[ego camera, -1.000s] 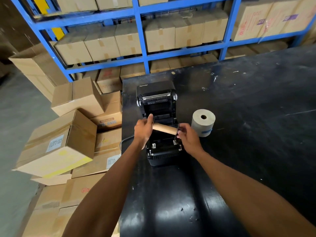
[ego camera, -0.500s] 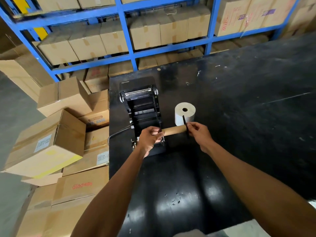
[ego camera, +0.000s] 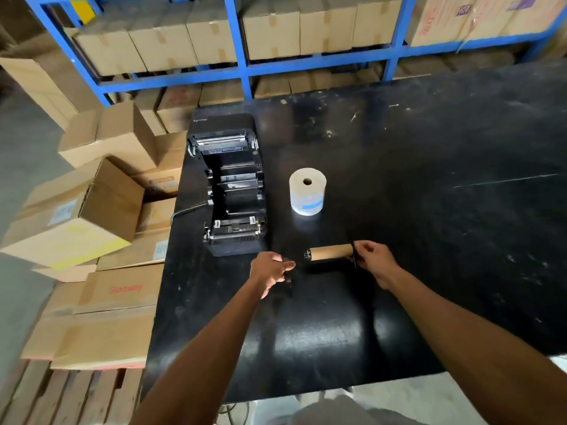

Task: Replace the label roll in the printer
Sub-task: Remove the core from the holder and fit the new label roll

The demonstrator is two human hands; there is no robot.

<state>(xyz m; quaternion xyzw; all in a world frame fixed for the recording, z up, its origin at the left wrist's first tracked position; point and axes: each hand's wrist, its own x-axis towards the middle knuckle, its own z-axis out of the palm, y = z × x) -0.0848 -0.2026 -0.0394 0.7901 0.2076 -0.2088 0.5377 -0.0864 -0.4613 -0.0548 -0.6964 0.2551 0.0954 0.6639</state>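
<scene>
Head view, looking down on a black counter [ego camera: 429, 185].

Printer [ego camera: 230, 191]: upper left of centre, near the counter's left edge. Cover raised, roll bay bare, no roll inside. Cable leaves its left side.

New roll [ego camera: 307, 191]: standing on end just right of the printer, core hole facing up, a blue mark low on its side. Apart from the printer and from both hands.

Old core [ego camera: 330, 252]: brown cardboard tube on a black spindle, at frame centre, below the new roll and right of the printer's front. Long axis runs left to right across the frame. Its left end shows a bare black spindle tip; its right end carries a thin black flange.

Right hand [ego camera: 372, 260]: fingers pinched on the flange end of the spindle, holding the core low over the counter; whether it rests on the surface cannot be told.

Left hand [ego camera: 270, 269]: just left of the core's free end, apart from it, fingers loosely curled. A small dark piece seems to sit at its fingertips, too blurred to name, so whether it grips anything cannot be told.

Stage, as judged: spent core is out of the printer and being taken off the spindle.

Governing relation: the core's open end points straight at the left hand, which is the nearer one to it; a pull along the tube's axis, leftward, should slide it free while the right hand anchors the flange. The new roll lies above both hands, nearer the right.

Surroundings: cardboard boxes [ego camera: 101, 210] stacked at left, blue racking [ego camera: 242, 65] across the top.
</scene>
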